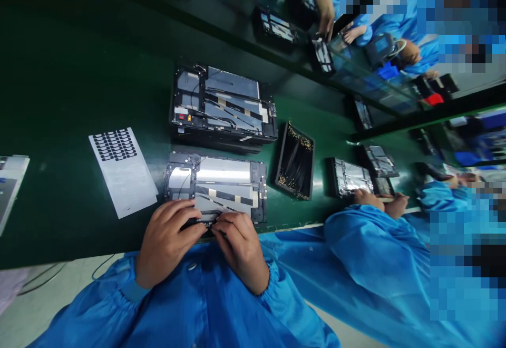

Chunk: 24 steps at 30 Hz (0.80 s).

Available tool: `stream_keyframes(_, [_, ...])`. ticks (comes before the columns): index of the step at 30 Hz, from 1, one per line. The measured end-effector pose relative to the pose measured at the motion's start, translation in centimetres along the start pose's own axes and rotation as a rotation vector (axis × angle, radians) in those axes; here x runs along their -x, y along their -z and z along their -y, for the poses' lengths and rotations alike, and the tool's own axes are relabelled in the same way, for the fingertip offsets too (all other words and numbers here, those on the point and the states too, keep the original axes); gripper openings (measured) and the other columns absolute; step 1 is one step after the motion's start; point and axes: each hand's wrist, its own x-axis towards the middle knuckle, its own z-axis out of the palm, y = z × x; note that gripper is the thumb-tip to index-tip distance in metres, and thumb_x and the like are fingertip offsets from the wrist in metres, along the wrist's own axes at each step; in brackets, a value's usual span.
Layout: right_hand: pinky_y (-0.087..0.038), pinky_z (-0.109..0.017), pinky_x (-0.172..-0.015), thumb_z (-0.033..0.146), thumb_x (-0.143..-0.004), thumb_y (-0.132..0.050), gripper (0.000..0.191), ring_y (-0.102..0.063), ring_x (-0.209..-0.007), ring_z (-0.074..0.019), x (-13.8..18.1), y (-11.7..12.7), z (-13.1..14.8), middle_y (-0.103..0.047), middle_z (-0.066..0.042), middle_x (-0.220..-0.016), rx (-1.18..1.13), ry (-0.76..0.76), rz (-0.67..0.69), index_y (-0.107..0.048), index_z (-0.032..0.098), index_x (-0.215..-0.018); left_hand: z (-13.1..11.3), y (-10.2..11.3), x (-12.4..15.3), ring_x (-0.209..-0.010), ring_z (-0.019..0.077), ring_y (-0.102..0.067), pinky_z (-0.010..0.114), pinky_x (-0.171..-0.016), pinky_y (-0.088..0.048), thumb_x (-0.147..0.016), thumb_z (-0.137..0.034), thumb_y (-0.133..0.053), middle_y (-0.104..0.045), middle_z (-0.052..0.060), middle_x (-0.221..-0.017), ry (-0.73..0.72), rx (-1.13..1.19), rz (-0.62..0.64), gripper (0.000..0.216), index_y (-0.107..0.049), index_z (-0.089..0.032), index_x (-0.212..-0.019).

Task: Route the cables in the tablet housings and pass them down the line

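An opened tablet-like device (pixel 223 168) lies in front of me, with silver plates, a dark flat ribbon cable and thin black wires showing. My left hand (pixel 169 234) is closed over its near left edge, fingers curled on the frame. Close beside it, my right hand (pixel 241 242) pinches at the near edge with thumb and fingers together. Whatever sits between those right fingertips is too small and covered to make out. Just beyond is a stack of similar opened devices (pixel 233 84), the top one showing a small red part and a yellow part.
A black tray (pixel 280 163) of thin black wires with gold ends stands to the right. White sheets with black stickers (pixel 134 184) lie left on the green table (pixel 79 84). A co-worker's hands (pixel 369 200) handle devices (pixel 351 176) at right. More devices (pixel 276 26) sit beyond a rail.
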Motion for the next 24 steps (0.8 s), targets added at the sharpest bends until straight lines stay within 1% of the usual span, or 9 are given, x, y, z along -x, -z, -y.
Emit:
stream_keyframes(8, [-0.052,-0.038,-0.082,0.010,-0.097,-0.059,0.014,-0.061,-0.095,-0.0213,-0.3,0.0,0.4,-0.068,-0.008,-0.101,0.039,0.002,-0.014,-0.063,0.019,-0.106,-0.1,0.0,-0.1,-0.116,0.0228,-0.064,0.042,-0.102,-0.048,-0.094,-0.017,-0.063,-0.074,0.000,-0.099,-0.006,-0.020,-0.005,0.011,-0.069,-0.023,-0.087])
stream_keyframes(12, [-0.054,-0.038,-0.081,0.012,-0.097,-0.059,0.016,-0.064,-0.095,-0.0214,0.0,-0.2,0.1,-0.070,-0.008,-0.102,0.077,0.031,-0.023,-0.064,0.020,-0.108,-0.1,0.0,0.0,-0.117,0.0233,-0.064,0.043,-0.103,-0.048,-0.094,-0.015,-0.063,-0.074,0.001,-0.099,-0.019,-0.043,-0.012,0.012,-0.069,-0.023,-0.088])
stream_keyframes(15, [-0.056,-0.039,-0.084,0.012,-0.096,-0.060,0.023,-0.066,-0.100,-0.0213,0.7,-0.5,-0.4,-0.071,-0.008,-0.106,0.072,0.092,-0.068,-0.064,0.022,-0.117,0.1,0.1,0.1,-0.116,0.0228,-0.065,0.042,-0.104,-0.048,-0.095,-0.017,-0.062,-0.075,0.000,-0.101,-0.038,-0.052,-0.023,0.011,-0.069,-0.023,-0.090])
stream_keyframes(19, [-0.058,-0.040,-0.089,0.009,-0.094,-0.063,0.040,-0.066,-0.105,-0.0219,1.3,-0.9,-1.1,-0.071,-0.010,-0.112,0.069,0.155,-0.095,-0.059,0.022,-0.132,0.4,-0.1,0.2,-0.114,0.0212,-0.066,0.040,-0.105,-0.048,-0.095,-0.019,-0.062,-0.075,0.001,-0.104,-0.050,-0.039,-0.003,0.007,-0.067,-0.021,-0.100])
stream_keyframes(22, [-0.058,-0.041,-0.087,0.009,-0.091,-0.066,0.044,-0.066,-0.105,-0.0232,1.7,-1.4,-1.4,-0.071,-0.011,-0.111,0.128,0.218,-0.125,-0.060,0.019,-0.134,0.2,-0.1,0.5,-0.116,0.0214,-0.066,0.041,-0.106,-0.048,-0.094,-0.020,-0.064,-0.075,0.003,-0.106,-0.049,-0.031,0.006,0.012,-0.065,-0.020,-0.106])
stream_keyframes(24, [-0.058,-0.041,-0.087,0.011,-0.090,-0.069,0.044,-0.066,-0.105,-0.0241,1.9,-1.4,-1.6,-0.070,-0.013,-0.111,0.162,0.277,-0.145,-0.061,0.016,-0.133,0.0,0.3,0.8,-0.119,0.0219,-0.064,0.041,-0.107,-0.049,-0.093,-0.020,-0.065,-0.074,0.004,-0.110,-0.048,0.004,-0.008,0.012,-0.064,-0.020,-0.105])
